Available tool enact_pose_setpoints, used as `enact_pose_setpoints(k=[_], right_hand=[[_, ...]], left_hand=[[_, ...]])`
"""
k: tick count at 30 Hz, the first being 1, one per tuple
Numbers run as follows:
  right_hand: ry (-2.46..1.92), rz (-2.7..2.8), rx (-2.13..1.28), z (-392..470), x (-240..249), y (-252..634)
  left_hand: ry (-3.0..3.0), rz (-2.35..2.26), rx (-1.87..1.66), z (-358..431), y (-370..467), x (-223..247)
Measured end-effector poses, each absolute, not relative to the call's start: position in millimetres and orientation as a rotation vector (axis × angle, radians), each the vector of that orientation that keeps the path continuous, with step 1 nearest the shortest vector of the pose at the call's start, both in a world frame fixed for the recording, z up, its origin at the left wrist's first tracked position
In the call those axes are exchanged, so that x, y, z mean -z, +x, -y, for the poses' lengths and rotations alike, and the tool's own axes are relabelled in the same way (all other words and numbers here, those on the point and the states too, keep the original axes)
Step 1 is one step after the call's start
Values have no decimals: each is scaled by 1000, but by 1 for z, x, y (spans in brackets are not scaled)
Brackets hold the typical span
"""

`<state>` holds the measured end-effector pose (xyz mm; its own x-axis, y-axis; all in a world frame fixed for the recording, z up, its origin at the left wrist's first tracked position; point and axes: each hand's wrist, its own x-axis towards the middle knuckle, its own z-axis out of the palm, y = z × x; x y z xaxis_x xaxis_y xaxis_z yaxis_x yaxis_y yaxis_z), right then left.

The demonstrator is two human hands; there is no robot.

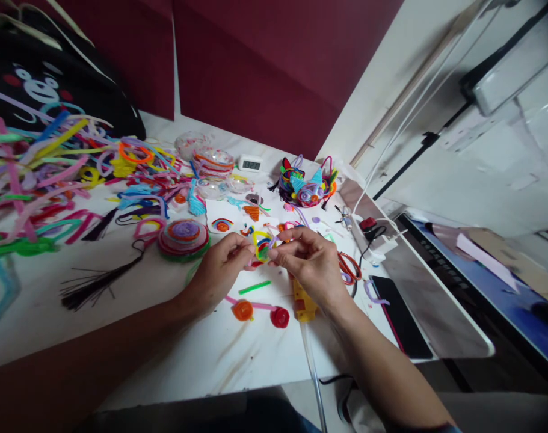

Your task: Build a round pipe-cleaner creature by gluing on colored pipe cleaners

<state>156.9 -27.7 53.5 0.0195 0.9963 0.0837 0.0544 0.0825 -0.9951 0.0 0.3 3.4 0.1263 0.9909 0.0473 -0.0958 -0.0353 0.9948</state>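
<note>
The left hand (224, 261) pinches the left side of a small piece (262, 246), a yellow loop with green, blue and red inside, between thumb and forefinger. The right hand (312, 264) has its thumb and fingertips pressed together at the right side of the same piece, with a bit of purple showing there. The piece is held between the 2 hands, above the middle of the counter (197, 355).

Below the hands lie a short green stick (254, 287) and a pink strip (264, 307) with 2 coils near it: an orange coil (243, 310) to the left and a red coil (280, 317) to the right. A yellow glue gun (304, 302) is partly hidden by the right hand; a clear stick (314, 367) runs from its near end past the counter's edge.

Left of the left hand are a layered disc (183, 236) with a purple centre and a black tassel (106, 279). Farther left, a heap of pipe cleaners (39, 180) spreads in front of a black bag (52, 87). Toward the back stand a white clock (250, 163) and a many-coloured mask (310, 189). At the right, a purple strip (376, 293) lies across the top of a phone (404, 319).
</note>
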Motion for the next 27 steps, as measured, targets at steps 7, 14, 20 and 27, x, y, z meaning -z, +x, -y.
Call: enact_pose_setpoints(k=[7,14,20,27], right_hand=[[-1211,1294,-1083,27,-53,156],[-1205,1319,-1026,26,-50,157],[-1216,1301,-1059,24,-51,156],[-1244,1321,-1007,23,-49,155]], left_hand=[[1213,-1006,-1178,0,1,-3],[1232,-1049,-1169,2,1,-6],[1229,-1020,-1168,0,1,-1],[1253,-1035,-1155,0,0,-4]])
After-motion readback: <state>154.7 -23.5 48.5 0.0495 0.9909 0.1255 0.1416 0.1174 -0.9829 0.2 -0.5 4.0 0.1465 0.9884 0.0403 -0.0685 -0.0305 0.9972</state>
